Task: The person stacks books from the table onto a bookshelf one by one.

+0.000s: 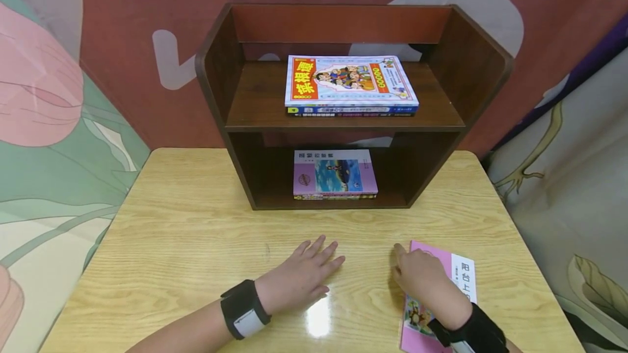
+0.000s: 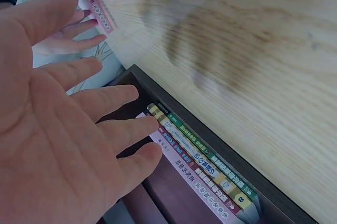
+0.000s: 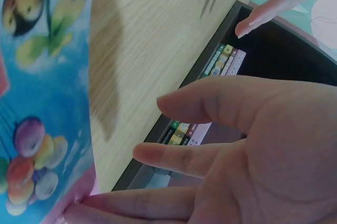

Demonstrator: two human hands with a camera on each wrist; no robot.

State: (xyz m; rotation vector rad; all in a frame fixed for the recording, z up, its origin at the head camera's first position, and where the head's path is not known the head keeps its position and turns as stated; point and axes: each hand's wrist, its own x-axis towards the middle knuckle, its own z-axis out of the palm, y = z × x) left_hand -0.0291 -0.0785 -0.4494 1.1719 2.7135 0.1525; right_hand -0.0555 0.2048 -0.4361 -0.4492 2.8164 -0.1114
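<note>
My left hand hovers palm down over the middle of the table with its fingers spread, holding nothing. In the left wrist view its palm faces the camera. My right hand lies over a pink picture book at the table's right front, covering part of its cover. The fingers of that hand reach past the book's left edge. From the right wrist, extended fingers show, the lower ones touching the book's pink edge. A balloon picture fills part of that cover.
A dark brown two-tier shelf stands at the back of the table. Books lie flat on its upper tier, a comic-style cover on top. On the lower tier is another stack, topped by a pink and blue book.
</note>
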